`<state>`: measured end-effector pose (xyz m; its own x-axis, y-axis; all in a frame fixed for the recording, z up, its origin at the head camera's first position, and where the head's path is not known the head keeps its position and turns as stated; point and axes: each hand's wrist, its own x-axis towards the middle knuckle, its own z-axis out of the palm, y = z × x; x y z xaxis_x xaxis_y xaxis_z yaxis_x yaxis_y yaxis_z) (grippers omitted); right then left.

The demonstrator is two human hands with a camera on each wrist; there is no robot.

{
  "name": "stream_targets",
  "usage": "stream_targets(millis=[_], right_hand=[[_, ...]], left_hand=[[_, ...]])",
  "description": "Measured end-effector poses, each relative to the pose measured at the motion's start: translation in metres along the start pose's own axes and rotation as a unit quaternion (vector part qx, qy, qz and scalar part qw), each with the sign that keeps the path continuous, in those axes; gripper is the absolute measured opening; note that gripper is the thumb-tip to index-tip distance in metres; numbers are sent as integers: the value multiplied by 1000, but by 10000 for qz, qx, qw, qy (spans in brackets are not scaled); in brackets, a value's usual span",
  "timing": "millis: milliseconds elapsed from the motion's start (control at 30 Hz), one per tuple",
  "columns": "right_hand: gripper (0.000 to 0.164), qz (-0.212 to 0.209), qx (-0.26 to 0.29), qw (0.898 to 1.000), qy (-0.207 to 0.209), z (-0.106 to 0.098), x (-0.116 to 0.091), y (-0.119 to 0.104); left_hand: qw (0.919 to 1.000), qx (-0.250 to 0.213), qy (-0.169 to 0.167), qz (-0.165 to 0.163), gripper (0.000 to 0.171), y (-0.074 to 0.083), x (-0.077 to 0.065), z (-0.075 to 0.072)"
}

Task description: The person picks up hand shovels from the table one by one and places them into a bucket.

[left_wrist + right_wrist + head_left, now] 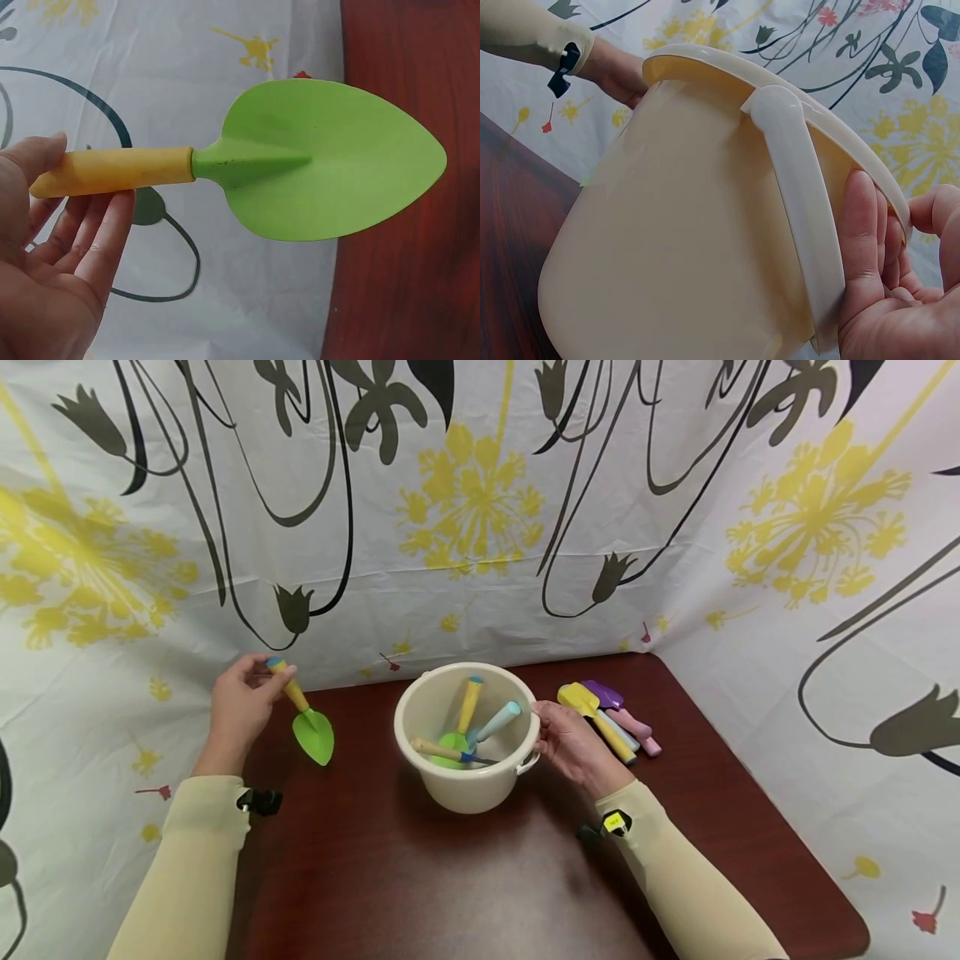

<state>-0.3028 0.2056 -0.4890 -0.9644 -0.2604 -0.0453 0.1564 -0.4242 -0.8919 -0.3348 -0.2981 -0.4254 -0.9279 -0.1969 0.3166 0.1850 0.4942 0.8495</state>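
Observation:
In my left hand [243, 706] I hold a green trowel [313, 735] by its yellow handle, pinched between thumb and fingers. Its broad pointed blade [330, 161] hangs left of the bucket in the head view and fills much of the left wrist view. My right hand [573, 743] grips the rim of a cream bucket [465, 793], thumb on one side and fingers beneath the lip, close to the white carry handle [799, 202]. Inside the bucket lie a yellow-handled green tool [470, 702], a light-blue-handled tool [498, 721] and a wooden-handled tool [438, 749].
Right of the bucket lies a small pile of garden tools, among them a yellow shovel [581, 697] and a purple one [604, 694]. They rest on a dark red-brown table [465, 893]. A white flower-patterned cloth [480, 610] hangs behind and along both sides.

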Motion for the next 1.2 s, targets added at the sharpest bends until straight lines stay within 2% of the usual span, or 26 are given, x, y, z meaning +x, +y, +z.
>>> stream_targets(millis=[233,533,800,1033,1200], right_hand=[[31,-22,-49,10000,-69,-2,1,1],[31,-27,-58,10000,-38,-2,0,1],[31,-27,-19,10000,-17,-1,0,0],[31,-8,-32,10000,19,-2,2,1],[31,-39,-80,9999,-56,-2,2,2]], left_hand=[[9994,-274,-67,194,45,10,2,2],[9977,248,33,638,47,38,-4,5],[9963,169,71,834,43,52,-4,8],[9927,50,159,1191,38,62,-2,12],[9910,-34,197,1321,38,75,-2,12]])
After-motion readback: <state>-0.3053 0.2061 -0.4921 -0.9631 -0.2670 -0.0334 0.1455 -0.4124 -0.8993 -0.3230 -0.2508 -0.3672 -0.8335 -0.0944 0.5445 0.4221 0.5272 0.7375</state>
